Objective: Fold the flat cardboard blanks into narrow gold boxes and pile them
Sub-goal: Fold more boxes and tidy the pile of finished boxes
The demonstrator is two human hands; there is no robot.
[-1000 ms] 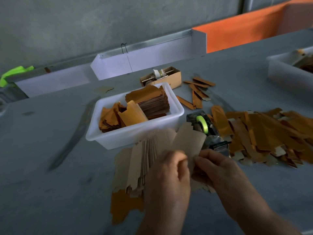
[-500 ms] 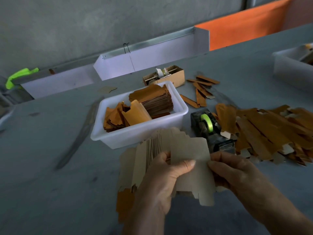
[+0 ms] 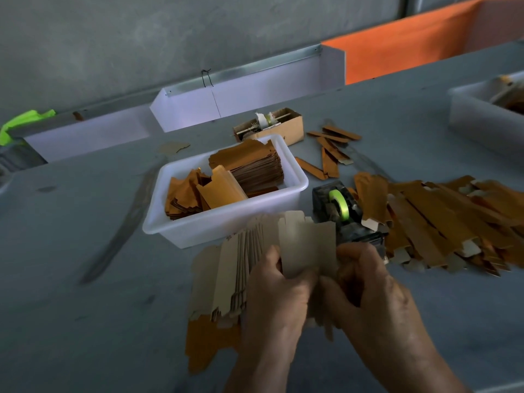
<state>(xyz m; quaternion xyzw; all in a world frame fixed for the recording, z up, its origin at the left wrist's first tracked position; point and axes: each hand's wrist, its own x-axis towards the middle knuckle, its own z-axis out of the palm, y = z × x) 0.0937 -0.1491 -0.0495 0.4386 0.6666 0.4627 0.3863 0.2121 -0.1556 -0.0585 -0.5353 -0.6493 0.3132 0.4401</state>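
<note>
Both hands, left and right, curl round one blank, plain side up. Fanned stack just left; box pile right, beyond tape dispenser.

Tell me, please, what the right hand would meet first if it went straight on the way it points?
Probably the tape dispenser, just beyond the right hand and the blank it holds; depth is unclear.
</note>
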